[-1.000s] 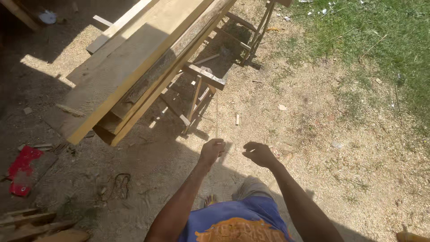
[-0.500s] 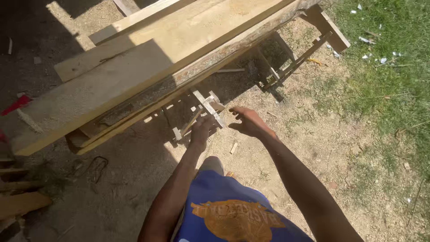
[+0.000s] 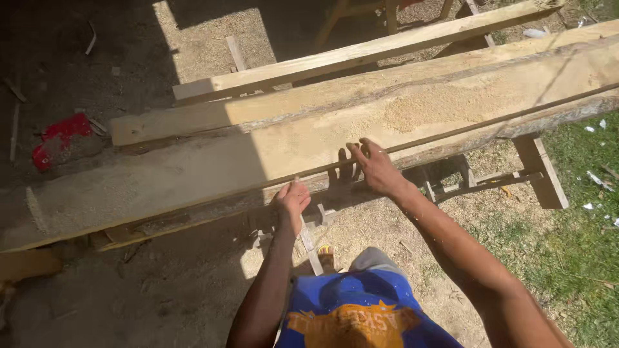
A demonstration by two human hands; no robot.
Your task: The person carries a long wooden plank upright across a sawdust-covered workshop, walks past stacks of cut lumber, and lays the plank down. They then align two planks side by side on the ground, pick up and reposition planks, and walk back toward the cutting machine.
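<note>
A long, wide wooden plank (image 3: pixel 193 167) dusted with sawdust lies across a wooden sawhorse (image 3: pixel 535 171). My left hand (image 3: pixel 293 196) is curled on the plank's near edge. My right hand (image 3: pixel 374 167) rests on the same edge a little to the right, fingers spread over the top face. Two narrower planks (image 3: pixel 361 55) lie side by side behind the wide one. Part of the wide plank's left end is in shadow.
A red object (image 3: pixel 55 138) lies on the dirt at the left. Wood offcuts (image 3: pixel 235 51) lie on the sandy ground beyond the planks. Grass with white scraps (image 3: pixel 593 193) is at the right. A thin wooden strip (image 3: pixel 309 245) stands under the plank near my legs.
I have moved closer to the stacked planks. Both hands, which were in the air in front of me, have come forward onto the near edge of the wide plank.
</note>
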